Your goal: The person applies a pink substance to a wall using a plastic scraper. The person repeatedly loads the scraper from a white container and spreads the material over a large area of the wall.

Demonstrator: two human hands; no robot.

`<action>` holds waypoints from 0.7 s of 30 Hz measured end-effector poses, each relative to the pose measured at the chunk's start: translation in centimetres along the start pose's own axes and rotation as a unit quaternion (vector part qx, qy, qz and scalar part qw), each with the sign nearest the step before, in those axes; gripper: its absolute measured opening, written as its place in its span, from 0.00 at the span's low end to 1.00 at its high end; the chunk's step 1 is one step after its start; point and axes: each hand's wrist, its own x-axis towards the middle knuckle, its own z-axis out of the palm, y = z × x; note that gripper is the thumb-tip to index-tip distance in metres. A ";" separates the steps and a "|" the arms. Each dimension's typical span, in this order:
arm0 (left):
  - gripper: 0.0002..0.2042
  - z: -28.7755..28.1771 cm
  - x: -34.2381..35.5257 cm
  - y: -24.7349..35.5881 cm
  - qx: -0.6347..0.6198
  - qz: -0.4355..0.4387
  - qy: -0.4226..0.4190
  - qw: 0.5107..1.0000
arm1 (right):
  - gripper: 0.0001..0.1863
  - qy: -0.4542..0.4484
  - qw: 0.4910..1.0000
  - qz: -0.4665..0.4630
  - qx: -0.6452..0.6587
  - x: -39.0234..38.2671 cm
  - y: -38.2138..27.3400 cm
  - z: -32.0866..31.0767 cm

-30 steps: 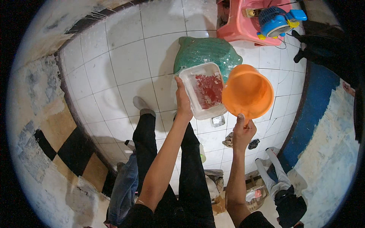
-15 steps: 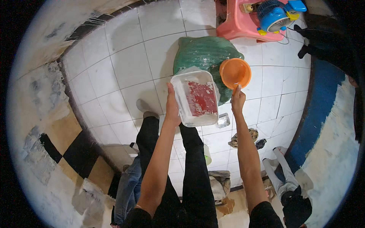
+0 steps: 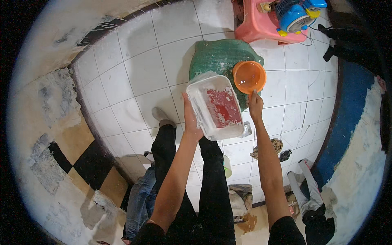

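Note:
My left hand [image 3: 191,116] is closed on the left wall of a white rectangular plastic tub [image 3: 197,102]. White residue coats the tub's inside, and a red patch shows on its bottom. By its short handle my right hand [image 3: 255,107] grips an orange water dipper [image 3: 261,80], which holds clear liquid. The dipper is level, just to the right of the tub's far corner. Both are held above a green sack [image 3: 212,53] dusted with white powder. The tub hides part of the sack.
A pink plastic stool [image 3: 249,28] with a blue fan [image 3: 295,22] stands at the far right. A crumpled patterned cloth [image 3: 276,145] and a small black bundle [image 3: 285,155] lie on white floor tiles. Other people's legs [image 3: 141,200] show at lower left. Walls flank both sides.
The tub has shifted slightly right and turned a little. The dipper has come slightly left, nearer the tub. My left foot shows more beyond the trouser leg.

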 end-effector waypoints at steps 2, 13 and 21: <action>0.34 1.4 -1.2 0.6 0.006 -0.004 -0.016 1.000 | 0.23 0.053 0.997 -0.035 -0.052 -0.5 -0.9 -0.8; 0.35 6.3 -9.6 5.7 -0.029 0.031 -0.064 0.997 | 0.19 0.003 0.929 -0.315 -0.193 -20.3 -31.6 -4.6; 0.35 9.9 -18.8 11.5 -0.019 0.107 -0.070 0.992 | 0.29 0.053 0.850 -0.415 -0.320 -30.5 -39.4 -3.6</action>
